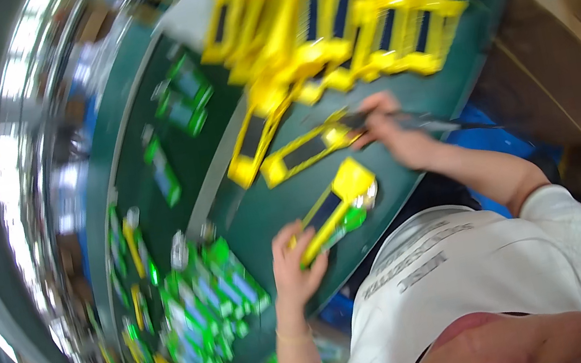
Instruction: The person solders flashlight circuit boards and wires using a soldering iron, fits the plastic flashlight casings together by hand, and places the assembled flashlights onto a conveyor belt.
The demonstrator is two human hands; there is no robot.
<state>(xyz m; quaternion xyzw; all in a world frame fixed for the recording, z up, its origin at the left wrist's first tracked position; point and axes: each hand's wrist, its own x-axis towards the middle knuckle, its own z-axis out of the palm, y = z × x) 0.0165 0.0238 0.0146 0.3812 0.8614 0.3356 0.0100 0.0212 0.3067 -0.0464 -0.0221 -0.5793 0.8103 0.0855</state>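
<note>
My left hand [293, 265] is closed around the near end of a long yellow housing with a dark panel [323, 211], held at a slant over the green table. A green part and something shiny and round show along its right side. My right hand [389, 131] grips a dark slim tool [412, 119]; motion blur hides its exact kind. Beneath the tool's left end lies another yellow housing [301, 155], and a third yellow one [249, 146] leans just beyond it.
Many yellow housings [316, 17] are piled at the table's far side. Green parts with pale panels [210, 297] stand clustered left of my left hand. Other green pieces [163, 173] lie on a belt-like strip at left. Brown cardboard [552, 34] stands at right.
</note>
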